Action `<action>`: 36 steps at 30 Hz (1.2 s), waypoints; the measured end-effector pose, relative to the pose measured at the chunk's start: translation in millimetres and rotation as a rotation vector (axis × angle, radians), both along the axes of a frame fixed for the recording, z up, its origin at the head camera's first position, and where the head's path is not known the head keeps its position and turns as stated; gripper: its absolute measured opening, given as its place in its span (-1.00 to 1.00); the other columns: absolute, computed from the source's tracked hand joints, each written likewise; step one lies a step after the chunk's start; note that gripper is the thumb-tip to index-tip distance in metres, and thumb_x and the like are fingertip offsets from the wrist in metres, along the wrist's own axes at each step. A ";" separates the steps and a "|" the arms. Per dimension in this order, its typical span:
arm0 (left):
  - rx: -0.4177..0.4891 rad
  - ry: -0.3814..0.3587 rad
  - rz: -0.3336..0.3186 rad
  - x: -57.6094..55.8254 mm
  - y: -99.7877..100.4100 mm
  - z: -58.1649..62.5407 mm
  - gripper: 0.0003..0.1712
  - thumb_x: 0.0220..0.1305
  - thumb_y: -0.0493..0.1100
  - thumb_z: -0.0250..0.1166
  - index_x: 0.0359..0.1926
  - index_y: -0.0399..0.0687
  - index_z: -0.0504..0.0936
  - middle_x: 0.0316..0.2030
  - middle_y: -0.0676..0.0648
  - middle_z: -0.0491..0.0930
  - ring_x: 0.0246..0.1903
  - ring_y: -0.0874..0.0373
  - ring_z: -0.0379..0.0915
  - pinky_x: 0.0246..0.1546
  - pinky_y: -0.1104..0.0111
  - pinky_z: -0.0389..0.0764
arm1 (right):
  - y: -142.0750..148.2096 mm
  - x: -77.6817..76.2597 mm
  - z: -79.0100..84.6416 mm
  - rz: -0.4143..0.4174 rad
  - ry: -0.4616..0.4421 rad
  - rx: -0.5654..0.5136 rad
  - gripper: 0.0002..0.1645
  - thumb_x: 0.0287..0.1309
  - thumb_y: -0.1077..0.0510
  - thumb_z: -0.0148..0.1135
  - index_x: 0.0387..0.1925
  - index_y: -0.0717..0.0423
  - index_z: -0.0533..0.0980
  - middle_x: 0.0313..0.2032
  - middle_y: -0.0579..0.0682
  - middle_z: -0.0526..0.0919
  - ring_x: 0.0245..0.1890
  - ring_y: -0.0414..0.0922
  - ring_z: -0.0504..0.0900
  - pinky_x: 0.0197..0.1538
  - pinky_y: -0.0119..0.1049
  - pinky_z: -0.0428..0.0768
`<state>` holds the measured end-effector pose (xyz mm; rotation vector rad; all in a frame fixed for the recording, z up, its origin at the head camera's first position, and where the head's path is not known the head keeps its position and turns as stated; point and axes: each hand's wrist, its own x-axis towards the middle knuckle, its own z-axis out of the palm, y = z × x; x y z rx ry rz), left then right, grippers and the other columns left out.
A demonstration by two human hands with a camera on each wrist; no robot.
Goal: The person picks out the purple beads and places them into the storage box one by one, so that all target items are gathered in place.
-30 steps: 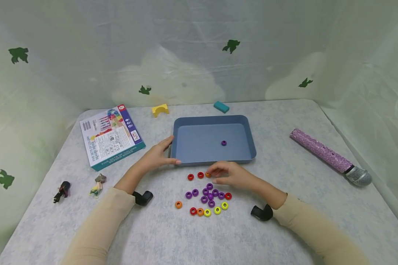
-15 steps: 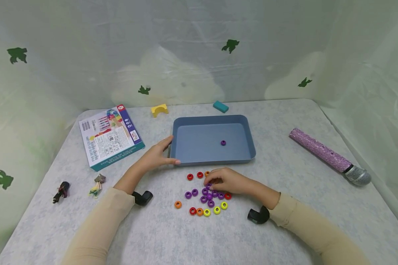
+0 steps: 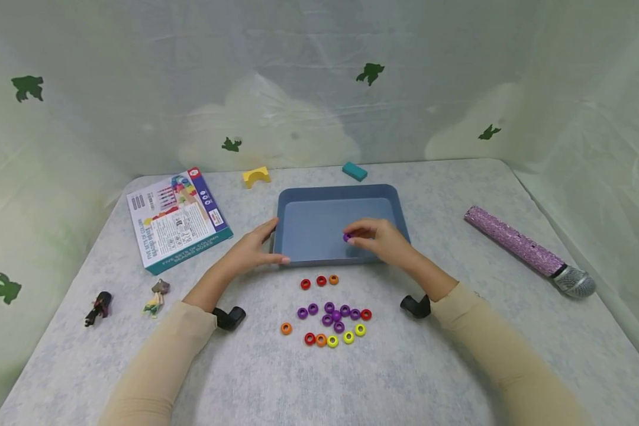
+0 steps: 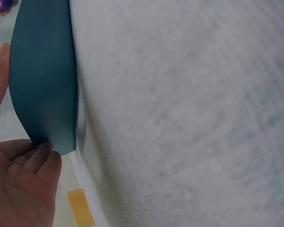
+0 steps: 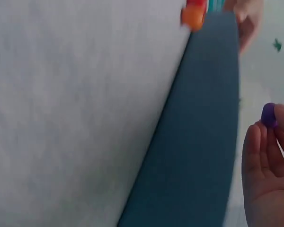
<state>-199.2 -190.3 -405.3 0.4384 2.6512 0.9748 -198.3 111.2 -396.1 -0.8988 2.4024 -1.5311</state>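
In the head view my right hand (image 3: 382, 239) is over the blue tray (image 3: 314, 228), pinching a purple bead (image 3: 347, 237) between thumb and fingertips. The right wrist view shows that purple bead (image 5: 268, 115) held above the tray's rim. My left hand (image 3: 249, 249) rests against the tray's front left corner, fingers along the left side and thumb at the front wall. In the left wrist view its fingertips touch the tray wall (image 4: 45, 80). The bead seen earlier inside the tray is hidden behind my right hand. Several purple beads (image 3: 328, 320) lie on the table before the tray.
Red beads (image 3: 306, 284), orange beads (image 3: 286, 328) and yellow beads (image 3: 332, 341) lie around the purple ones. A boxed toy set (image 3: 181, 222) and small figures (image 3: 99, 308) are at left. A glittery microphone (image 3: 527, 251) lies right. A yellow block (image 3: 256, 177) and teal block (image 3: 354, 171) stand behind.
My right hand went down from beside the orange bead to the purple beads, picked one up, and carried it forward over the tray. The left hand has stayed at the tray's corner.
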 end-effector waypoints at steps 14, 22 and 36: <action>-0.009 0.005 -0.006 1.0 0.4 1.3 0.15 -0.28 0.24 0.26 0.25 -0.03 -0.18 0.23 -0.04 -0.17 0.17 0.07 -0.19 0.11 0.22 0.01 | 7.5 -29.1 -19.8 -0.116 -0.095 0.264 -0.78 -0.06 0.20 0.14 -0.28 0.12 0.52 -0.33 -0.09 0.55 -0.34 -0.24 0.47 -0.31 -0.36 0.47; 0.001 0.005 -0.005 1.3 -0.9 -0.1 0.14 -0.25 0.21 0.27 0.25 -0.04 -0.18 0.23 -0.04 -0.17 0.17 0.06 -0.19 0.11 0.21 0.00 | 4.6 -29.3 -18.1 -0.121 -0.079 0.326 -0.75 -0.06 0.19 0.14 -0.24 0.13 0.50 -0.33 -0.06 0.53 -0.33 -0.21 0.46 -0.29 -0.34 0.45; -0.007 0.005 -0.011 0.8 -0.2 1.1 0.16 -0.28 0.25 0.25 0.25 -0.02 -0.19 0.23 -0.04 -0.17 0.18 0.07 -0.21 0.11 0.20 -0.01 | 6.1 41.4 17.0 0.042 0.072 0.012 -0.55 -0.11 0.19 0.18 -0.10 0.22 0.37 -0.16 0.12 0.43 -0.17 0.02 0.40 -0.11 -0.17 0.38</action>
